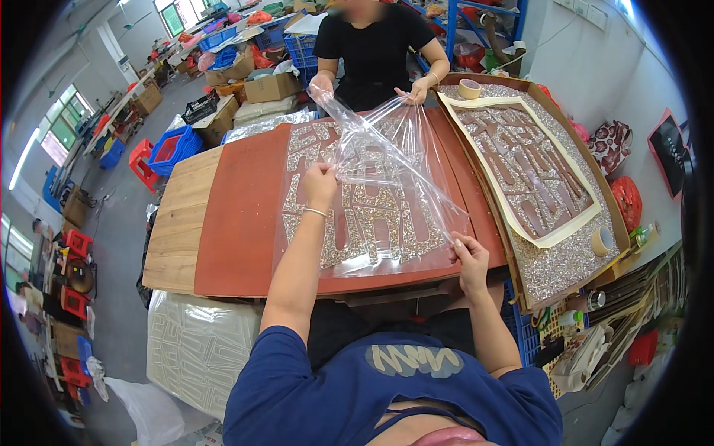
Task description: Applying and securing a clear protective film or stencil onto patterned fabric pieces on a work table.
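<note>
A sheet of clear plastic film (416, 175) hangs in folds above the table, twisted where its edges cross. My left hand (320, 186) is closed on its near-left part, and my right hand (469, 262) pinches its near-right corner. Across the table, a co-worker's two hands (418, 91) hold the far edge of the film. Beneath it lies a flat transparent sheet patterned with glittery stone pieces (353, 249), with bare shapes among the stones. That sheet rests on a red-brown board (238, 215).
On the right stands a shallow tray (513, 271) of loose glittering stones, holding a cream-framed stencil (547, 239) and tape rolls (602, 240). A wooden panel (178, 230) adjoins the board at left. Below it is a plastic-covered template stack (197, 342). Blue crates (175, 149) stand farther left.
</note>
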Motion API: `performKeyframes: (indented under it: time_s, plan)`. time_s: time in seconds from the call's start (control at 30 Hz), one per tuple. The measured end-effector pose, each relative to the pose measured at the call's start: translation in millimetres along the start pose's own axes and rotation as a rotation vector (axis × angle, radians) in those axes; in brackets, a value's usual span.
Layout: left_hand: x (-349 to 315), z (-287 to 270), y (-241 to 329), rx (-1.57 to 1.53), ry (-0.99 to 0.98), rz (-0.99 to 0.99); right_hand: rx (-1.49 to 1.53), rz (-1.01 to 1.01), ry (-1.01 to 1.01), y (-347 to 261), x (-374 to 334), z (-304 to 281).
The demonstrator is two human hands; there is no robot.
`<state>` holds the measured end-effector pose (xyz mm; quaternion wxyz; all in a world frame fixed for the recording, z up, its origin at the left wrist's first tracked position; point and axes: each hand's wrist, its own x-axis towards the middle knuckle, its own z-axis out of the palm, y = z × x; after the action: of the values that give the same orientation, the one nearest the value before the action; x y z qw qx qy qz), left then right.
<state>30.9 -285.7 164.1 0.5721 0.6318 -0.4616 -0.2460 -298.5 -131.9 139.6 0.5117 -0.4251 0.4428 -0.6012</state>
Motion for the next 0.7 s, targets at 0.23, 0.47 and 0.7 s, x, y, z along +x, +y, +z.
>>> performKeyframes:
  time_s: [0.23,0.47,0.7]
  plan:
    - [-39,-38,24,-0.695,-0.060,-0.220,0.057,0.118,-0.031,-14,-20,-25]
    - [-97,-76,19,-0.838,-0.089,-0.317,-0.068,0.162,-0.127,-26,-39,-70]
    - [-162,-102,-2,-0.878,-0.086,-0.378,0.079,0.339,-0.112,-31,-55,-87]
